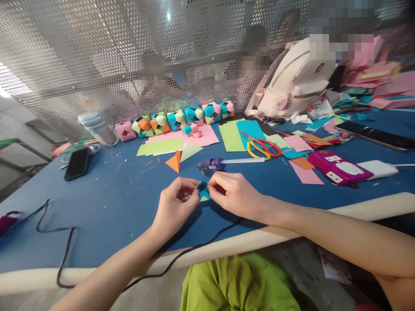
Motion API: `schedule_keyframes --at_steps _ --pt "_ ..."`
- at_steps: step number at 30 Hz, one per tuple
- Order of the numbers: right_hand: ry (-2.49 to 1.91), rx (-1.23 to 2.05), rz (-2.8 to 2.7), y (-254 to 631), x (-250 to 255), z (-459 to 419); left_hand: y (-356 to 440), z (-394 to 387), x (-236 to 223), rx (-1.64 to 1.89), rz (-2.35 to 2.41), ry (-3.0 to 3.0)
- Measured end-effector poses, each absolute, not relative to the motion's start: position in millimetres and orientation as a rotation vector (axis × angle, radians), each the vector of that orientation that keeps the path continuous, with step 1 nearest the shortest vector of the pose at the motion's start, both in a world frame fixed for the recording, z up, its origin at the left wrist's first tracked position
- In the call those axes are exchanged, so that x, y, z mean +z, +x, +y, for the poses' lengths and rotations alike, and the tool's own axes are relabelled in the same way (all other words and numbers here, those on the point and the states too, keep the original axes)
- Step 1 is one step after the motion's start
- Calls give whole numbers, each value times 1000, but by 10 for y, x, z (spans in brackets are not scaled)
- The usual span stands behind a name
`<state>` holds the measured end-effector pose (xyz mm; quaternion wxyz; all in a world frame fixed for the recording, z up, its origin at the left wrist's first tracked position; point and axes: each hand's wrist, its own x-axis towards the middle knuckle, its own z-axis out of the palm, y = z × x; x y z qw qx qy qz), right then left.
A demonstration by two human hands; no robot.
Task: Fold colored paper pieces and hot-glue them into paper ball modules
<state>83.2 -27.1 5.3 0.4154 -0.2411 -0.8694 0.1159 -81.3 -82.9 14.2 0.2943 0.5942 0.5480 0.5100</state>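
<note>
A small folded paper piece [203, 190], blue with pale green, is held between both hands over the near part of the blue table [123, 216]. My left hand [177, 204] pinches its left side. The fingers of my right hand [234, 192] are closed on its right side. Just beyond the hands lies a purple glue gun [210, 165] with a long white glue stick [244, 160] in its back. An orange folded triangle [174, 162] and a pale green triangle [190, 150] lie behind the left hand.
Several folded paper balls [175, 120] stand in a row along the perforated screen [106, 65]. Scissors [264, 147], coloured paper sheets [231, 137] and a magenta power strip [339, 166] lie to the right. A phone [77, 163] and bottle [97, 128] are left. A black cord [194, 246] crosses the front edge.
</note>
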Motion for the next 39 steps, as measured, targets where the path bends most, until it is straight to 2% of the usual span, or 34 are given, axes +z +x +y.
schedule_keyframes --at_steps 3,9,17,25,29,34,39 --pt "-583 255 -2208 841 42 -260 -809 -811 164 1304 1464 1518" --pt "-623 430 -2189 829 64 -287 -848 -779 167 1399 1447 1306" --pt "-625 333 -2214 830 48 -259 -841 -779 162 1286 1333 1308" --pt "-667 576 -2229 813 74 -287 -843 -771 142 1175 1261 1251" --pt "-667 570 -2207 814 82 -279 -861 -761 125 1177 1161 1164" --pt "-648 500 -2213 807 74 -275 -850 -779 168 1131 1265 1291" --pt "-712 604 -2212 803 101 -273 -855 -788 157 1137 1303 1335"
